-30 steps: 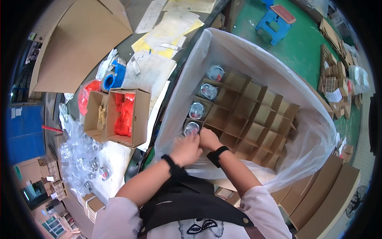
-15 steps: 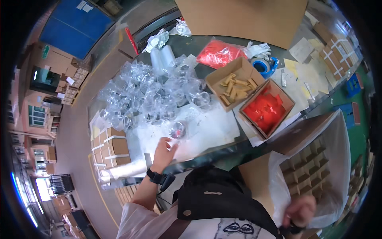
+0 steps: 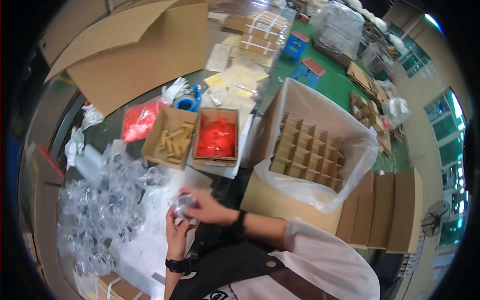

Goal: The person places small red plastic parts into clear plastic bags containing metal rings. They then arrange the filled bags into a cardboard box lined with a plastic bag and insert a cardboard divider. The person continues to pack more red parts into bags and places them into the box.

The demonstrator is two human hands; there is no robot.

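Both hands meet over the near part of the table around a small round, shiny piece in clear plastic [image 3: 184,205]; its exact kind cannot be made out. My left hand [image 3: 176,234] grips it from below with the fingertips. My right hand [image 3: 209,209] closes on it from the right side. To the left lies a heap of clear-bagged round pieces [image 3: 102,212]. Just beyond my hands are a carton of tan cylindrical pieces [image 3: 152,147] and a carton of red plastic pieces [image 3: 218,162].
A large lined box [image 3: 367,175] with a cardboard divider grid [image 3: 305,155] stands at right. Beyond the cartons are a red bag [image 3: 140,122], white gloves [image 3: 176,90] and a blue tape dispenser [image 3: 196,95]. A big cardboard sheet [image 3: 135,65] rises at far left.
My view has swung right. My right hand has come from beside the lined box to the table. The round piece that lay on the table near my left hand is now between both hands.
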